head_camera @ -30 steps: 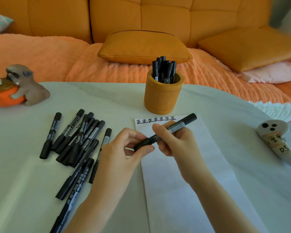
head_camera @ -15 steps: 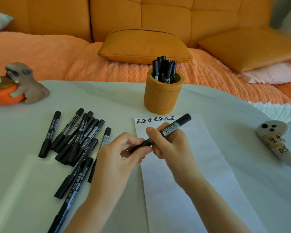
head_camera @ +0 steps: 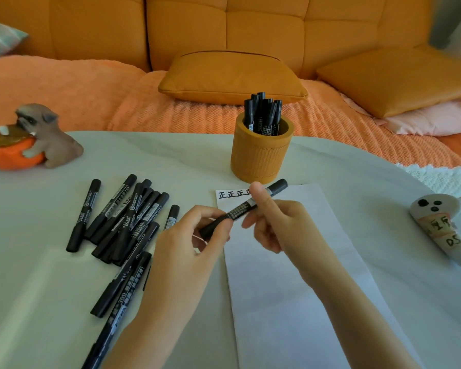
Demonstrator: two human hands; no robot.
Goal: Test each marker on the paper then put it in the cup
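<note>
Cup [head_camera: 260, 155] behind paper [head_camera: 290, 275]; loose markers [head_camera: 123, 225] left of paper.

Right fingers [head_camera: 250, 222] looser on marker [head_camera: 240, 212]

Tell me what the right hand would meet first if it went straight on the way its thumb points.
Probably the cup, just beyond the far edge of the paper, though how high the right hand hangs is unclear.

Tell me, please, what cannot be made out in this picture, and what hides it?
Head view only:
Written row on the paper: right part behind the right hand and held marker.
Held marker's lower end: covered by the left hand, cap state unclear.
Markers in the cup: lower parts behind the cup wall.
Nearest loose marker: cut off by the bottom edge.
</note>
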